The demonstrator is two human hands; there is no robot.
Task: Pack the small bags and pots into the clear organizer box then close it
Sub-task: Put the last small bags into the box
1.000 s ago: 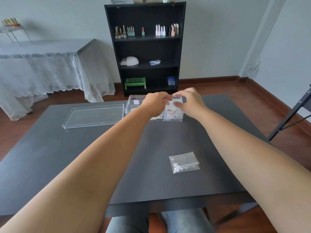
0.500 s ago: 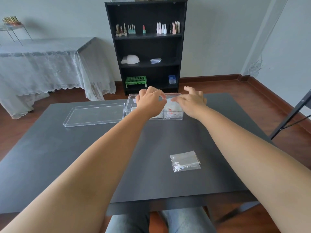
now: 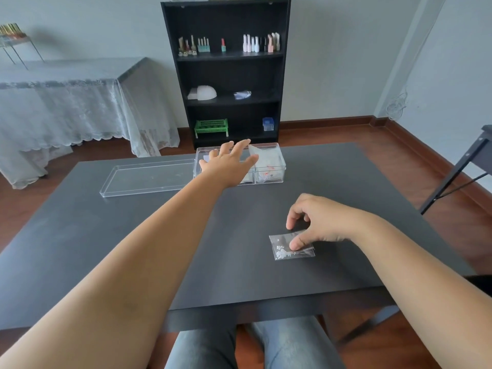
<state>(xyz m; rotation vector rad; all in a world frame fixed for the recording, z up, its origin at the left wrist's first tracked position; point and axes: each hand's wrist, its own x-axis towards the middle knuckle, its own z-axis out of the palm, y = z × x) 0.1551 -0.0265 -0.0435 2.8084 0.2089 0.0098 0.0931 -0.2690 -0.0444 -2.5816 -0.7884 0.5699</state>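
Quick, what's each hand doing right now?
Left hand: open, fingers spread over the organizer box.
Right hand: pinching the small bag on the table.

Left hand (image 3: 229, 166) splayed, right hand (image 3: 316, 222) pinching.

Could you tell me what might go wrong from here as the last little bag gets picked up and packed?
The right hand only pinches the flat bag against the table, so it could slide instead of lifting. A bag already in the box sticks up above the rim, which may stop the lid from closing. The open left hand hovering over the box could knock it.
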